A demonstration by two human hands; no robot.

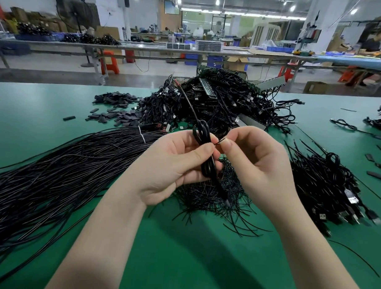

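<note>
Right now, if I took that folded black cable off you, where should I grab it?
Probably by the loops at the top of the folded cable, coming from above. They stand clear of the left hand, which grips its middle, where the right hand pinches a thin tie.
</note>
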